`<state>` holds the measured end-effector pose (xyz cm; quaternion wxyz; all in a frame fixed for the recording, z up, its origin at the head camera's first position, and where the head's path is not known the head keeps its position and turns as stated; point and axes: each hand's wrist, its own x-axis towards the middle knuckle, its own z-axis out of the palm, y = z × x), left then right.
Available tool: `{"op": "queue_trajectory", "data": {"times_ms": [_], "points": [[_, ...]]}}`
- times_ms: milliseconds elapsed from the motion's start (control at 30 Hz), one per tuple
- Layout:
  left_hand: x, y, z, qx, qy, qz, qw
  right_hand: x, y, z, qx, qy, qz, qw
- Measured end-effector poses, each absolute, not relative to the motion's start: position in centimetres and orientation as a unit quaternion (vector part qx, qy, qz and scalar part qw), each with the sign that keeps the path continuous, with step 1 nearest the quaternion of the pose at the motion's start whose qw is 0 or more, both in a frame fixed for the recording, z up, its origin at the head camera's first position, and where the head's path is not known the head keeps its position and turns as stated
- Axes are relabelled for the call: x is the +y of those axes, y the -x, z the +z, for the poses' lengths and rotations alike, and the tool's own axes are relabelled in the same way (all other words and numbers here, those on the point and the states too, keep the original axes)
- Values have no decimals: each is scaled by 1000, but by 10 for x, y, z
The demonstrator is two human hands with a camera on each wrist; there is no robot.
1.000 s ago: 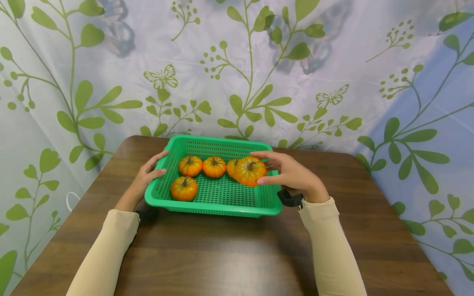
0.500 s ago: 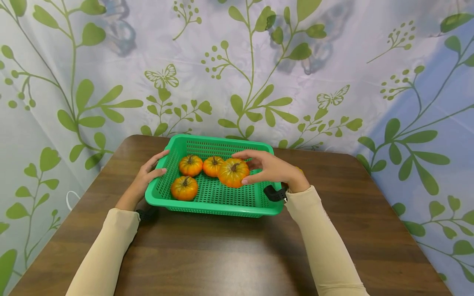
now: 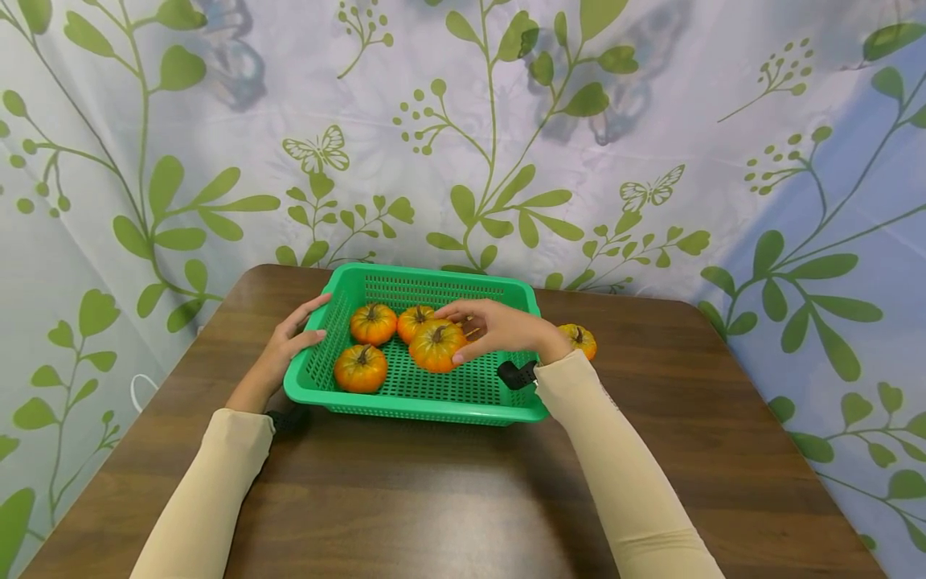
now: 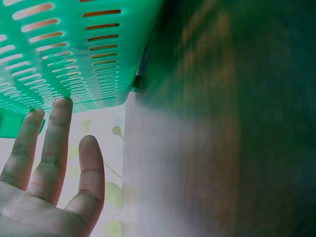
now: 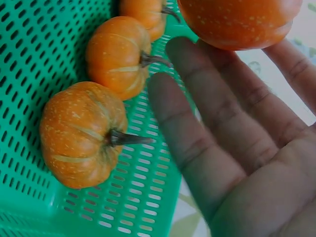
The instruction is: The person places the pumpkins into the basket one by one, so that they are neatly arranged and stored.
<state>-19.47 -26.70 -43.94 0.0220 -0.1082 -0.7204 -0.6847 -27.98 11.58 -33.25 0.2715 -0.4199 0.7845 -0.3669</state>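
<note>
My right hand [image 3: 499,328] holds an orange pumpkin [image 3: 437,346] over the middle of the green plastic basket [image 3: 427,413], thumb at its near side and fingers behind. The same pumpkin [image 5: 239,19] shows at the top of the right wrist view, against the fingertips. Inside the basket lie several other small pumpkins; one [image 3: 360,368] sits at front left and another [image 3: 372,323] at back left. My left hand [image 3: 284,347] rests on the basket's left rim, thumb and forefinger on the edge. In the left wrist view its other fingers [image 4: 55,148] extend fairly straight by the outer wall.
Another pumpkin [image 3: 579,342] sits on the brown wooden table [image 3: 405,498] just right of the basket, partly behind my right wrist. A leaf-patterned cloth [image 3: 463,161] hangs behind the table. Dark straps circle both wrists.
My right hand has carried its pumpkin leftward and slightly toward me over the basket. The pumpkin right of the basket has come into sight. My left hand has stayed at the rim.
</note>
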Motion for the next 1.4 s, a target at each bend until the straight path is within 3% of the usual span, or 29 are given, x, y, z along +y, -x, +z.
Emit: {"op": "queue_trajectory", "data": {"times_ms": [367, 1400], "points": [[-266, 195, -439, -716, 110, -689, 21, 97, 292, -338, 797, 438, -306, 282], [-267, 198, -440, -710, 119, -693, 28, 58, 297, -366, 828, 374, -226, 352]]}}
